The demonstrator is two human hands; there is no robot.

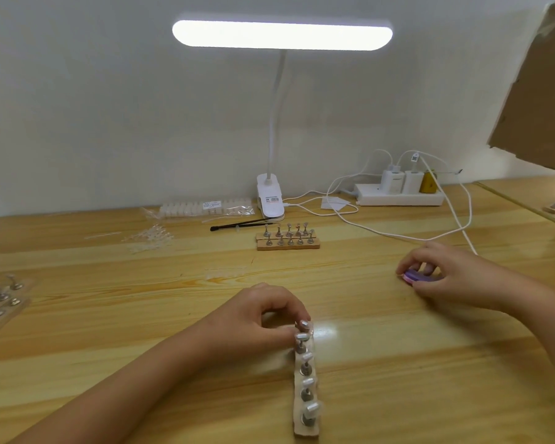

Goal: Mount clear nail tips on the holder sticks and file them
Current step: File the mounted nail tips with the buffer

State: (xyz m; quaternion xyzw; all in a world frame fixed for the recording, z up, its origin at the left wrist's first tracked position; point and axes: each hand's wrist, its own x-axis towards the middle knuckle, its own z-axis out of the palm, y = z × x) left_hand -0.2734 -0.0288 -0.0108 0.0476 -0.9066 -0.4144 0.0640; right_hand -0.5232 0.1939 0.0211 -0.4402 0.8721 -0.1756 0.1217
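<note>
Head view. Holder strip (305,423): lies on the table (398,379), long axis running straight away from the body, sticks capped with clear nail tips (311,408). Left hand (263,315): at the strip's far end, fingers curled, pinching the farthest stick (302,325). Right hand (452,277): well right of and beyond the strip, fingers curled round a purple file (409,276) resting on the table. Judged next: file to come leftward and nearer, towards the pinched stick.
</note>
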